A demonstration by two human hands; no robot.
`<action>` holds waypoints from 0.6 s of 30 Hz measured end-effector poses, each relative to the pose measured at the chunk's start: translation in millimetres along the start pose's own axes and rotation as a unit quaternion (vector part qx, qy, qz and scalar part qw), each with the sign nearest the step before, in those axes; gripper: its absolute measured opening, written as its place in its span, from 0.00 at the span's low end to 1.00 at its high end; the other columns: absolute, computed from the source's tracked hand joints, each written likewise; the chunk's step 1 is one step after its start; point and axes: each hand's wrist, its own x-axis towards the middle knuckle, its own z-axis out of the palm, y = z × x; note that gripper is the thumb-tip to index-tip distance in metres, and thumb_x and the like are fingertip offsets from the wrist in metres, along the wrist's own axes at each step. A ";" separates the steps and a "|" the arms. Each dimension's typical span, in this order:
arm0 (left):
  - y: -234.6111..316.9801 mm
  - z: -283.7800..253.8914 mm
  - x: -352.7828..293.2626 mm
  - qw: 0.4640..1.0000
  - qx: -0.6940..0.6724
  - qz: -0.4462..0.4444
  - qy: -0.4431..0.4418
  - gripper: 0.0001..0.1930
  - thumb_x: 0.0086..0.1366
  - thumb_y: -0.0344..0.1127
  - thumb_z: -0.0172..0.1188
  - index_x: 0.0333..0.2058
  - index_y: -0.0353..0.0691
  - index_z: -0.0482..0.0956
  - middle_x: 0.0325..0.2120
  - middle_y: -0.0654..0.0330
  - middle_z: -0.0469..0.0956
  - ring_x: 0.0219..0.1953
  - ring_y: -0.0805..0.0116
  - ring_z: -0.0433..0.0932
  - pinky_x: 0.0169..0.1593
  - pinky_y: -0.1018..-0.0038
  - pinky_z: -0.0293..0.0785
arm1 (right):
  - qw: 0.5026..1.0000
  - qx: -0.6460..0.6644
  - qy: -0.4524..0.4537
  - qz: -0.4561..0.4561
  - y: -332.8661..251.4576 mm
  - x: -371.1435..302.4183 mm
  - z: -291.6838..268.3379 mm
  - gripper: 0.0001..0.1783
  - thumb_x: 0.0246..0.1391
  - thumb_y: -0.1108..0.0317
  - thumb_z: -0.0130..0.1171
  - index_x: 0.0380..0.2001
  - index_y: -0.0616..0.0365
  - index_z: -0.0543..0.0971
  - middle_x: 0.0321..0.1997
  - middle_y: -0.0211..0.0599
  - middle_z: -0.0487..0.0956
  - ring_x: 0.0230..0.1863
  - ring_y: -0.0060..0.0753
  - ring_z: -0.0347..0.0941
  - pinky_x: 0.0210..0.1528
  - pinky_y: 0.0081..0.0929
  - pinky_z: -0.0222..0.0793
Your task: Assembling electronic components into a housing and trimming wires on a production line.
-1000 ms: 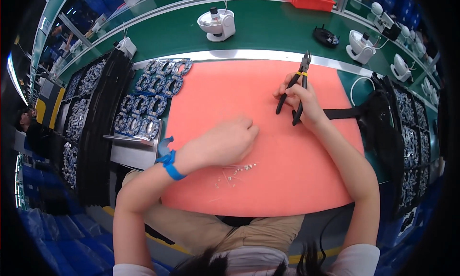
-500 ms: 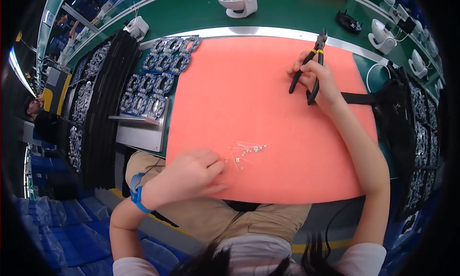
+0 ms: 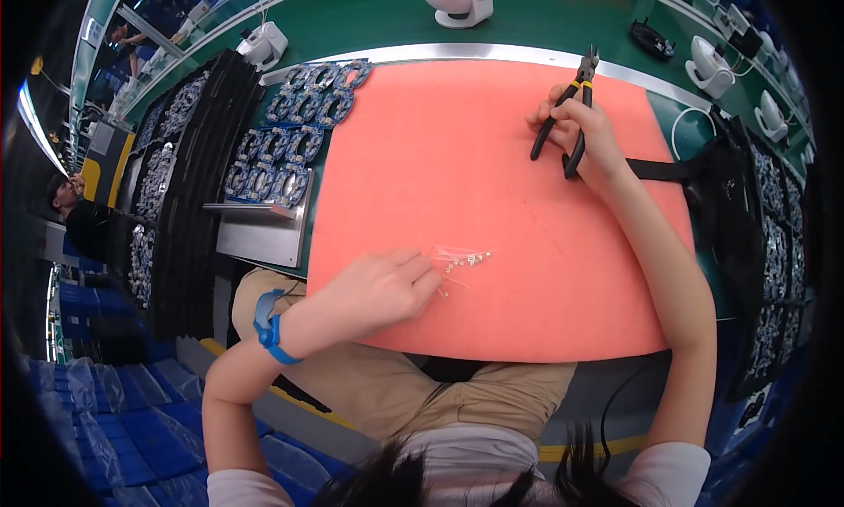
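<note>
My right hand (image 3: 591, 139) is wrapped round the black handles of a pair of cutting pliers (image 3: 587, 69), held over the far right of the pink mat (image 3: 431, 164). Their jaws point away from me, and the handles are spread. Close to the mat's near edge, my left hand (image 3: 378, 289) has its fingers drawn together, with the back of the hand upward. Its fingertips reach the left side of a small heap of tiny pale parts (image 3: 475, 259) with thin clear strands. What lies between those fingers is hidden.
Round blue circuit boards (image 3: 290, 142) lie in rows left of the mat, beside a metal plate (image 3: 264, 236). Black racks (image 3: 163, 190) full of boards stand farther left. A black strap (image 3: 659, 169) crosses the mat's right edge. White lamp-like devices (image 3: 457, 1) line the green bench.
My left hand has moved right and slightly away from me, onto the heap's left side, covering some small parts. My right hand still holds the pliers in nearly the same place.
</note>
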 end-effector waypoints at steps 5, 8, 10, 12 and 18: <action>-8.4 2.8 23.2 0.998 -0.001 -0.002 0.060 0.08 0.53 0.31 0.62 0.26 0.38 0.70 0.22 0.58 0.68 0.27 0.62 0.72 0.29 0.69 0.71 | 1.000 -0.002 -0.009 0.002 0.9 1.6 -2.1 0.09 0.50 0.72 0.49 0.37 0.57 0.67 0.34 0.35 0.72 0.44 0.37 0.73 0.54 0.37 0.67; -11.7 -7.6 32.6 0.999 -0.018 0.011 0.034 0.09 0.54 0.32 0.63 0.27 0.37 0.70 0.26 0.56 0.68 0.29 0.60 0.72 0.32 0.67 0.72 | 1.000 0.006 -0.002 0.000 0.2 0.3 0.1 0.09 0.50 0.72 0.48 0.37 0.57 0.67 0.33 0.35 0.72 0.44 0.37 0.73 0.53 0.37 0.67; -13.9 -22.4 34.7 0.994 -0.105 -0.043 -0.009 0.13 0.54 0.34 0.64 0.35 0.35 0.73 0.32 0.55 0.70 0.35 0.57 0.73 0.38 0.66 0.73 | 1.000 0.007 -0.001 0.001 -0.5 -0.1 1.2 0.09 0.50 0.72 0.48 0.37 0.57 0.67 0.33 0.35 0.72 0.44 0.38 0.73 0.53 0.37 0.67; -19.1 -22.6 30.6 0.993 -0.110 -0.036 -0.007 0.18 0.54 0.36 0.65 0.41 0.36 0.73 0.35 0.55 0.71 0.37 0.56 0.73 0.40 0.65 0.73 | 1.000 0.008 0.000 0.002 -0.9 0.0 0.3 0.09 0.50 0.72 0.48 0.37 0.57 0.67 0.33 0.35 0.72 0.44 0.38 0.73 0.53 0.37 0.67; -18.5 0.2 28.8 0.989 -0.138 -0.038 0.031 0.27 0.52 0.37 0.67 0.52 0.40 0.74 0.41 0.56 0.73 0.42 0.57 0.73 0.44 0.66 0.73 | 1.000 -0.002 -0.001 0.008 -2.0 -0.8 0.9 0.10 0.51 0.70 0.48 0.38 0.56 0.67 0.33 0.35 0.72 0.44 0.37 0.74 0.53 0.37 0.67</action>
